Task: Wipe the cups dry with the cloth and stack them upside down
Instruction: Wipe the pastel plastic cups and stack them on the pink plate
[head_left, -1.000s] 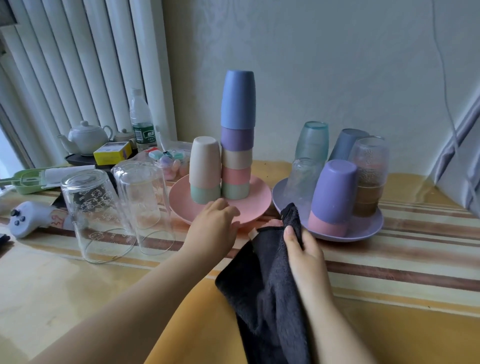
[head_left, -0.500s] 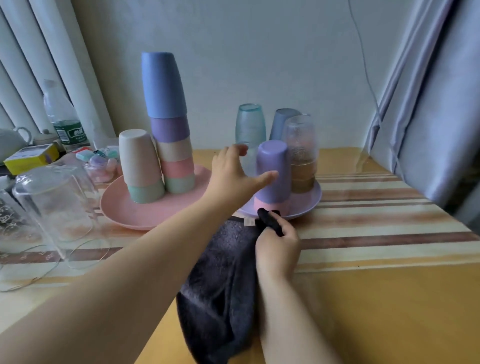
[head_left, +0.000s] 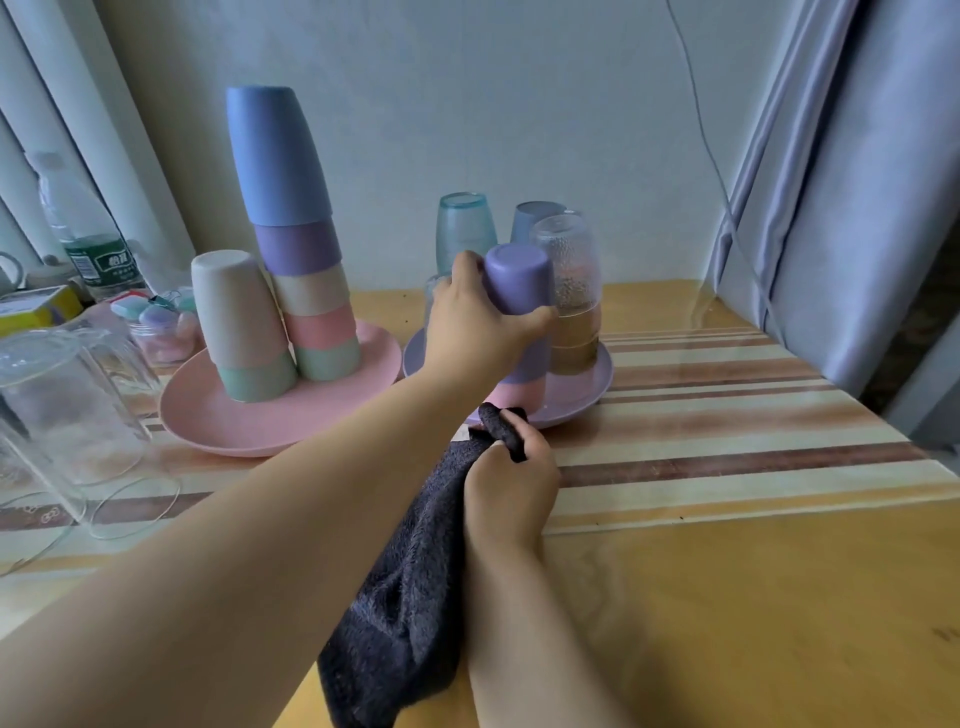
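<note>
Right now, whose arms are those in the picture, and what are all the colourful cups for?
Those arms belong to a person, not a machine. A camera worn on their head looks forward and down, so you see what they see.

Their left hand grips a purple cup that sits upside down on a pink cup, on the purple plate. Their right hand holds a dark cloth for wiping cups dry.

On the pink plate stands a tall stack of upside-down cups: blue on top, then purple, cream, pink and green. Beside it a cream cup sits over a green one. More glasses stand behind the purple cup, and clear glass tumblers stand upside down on the left of the striped table.
</note>
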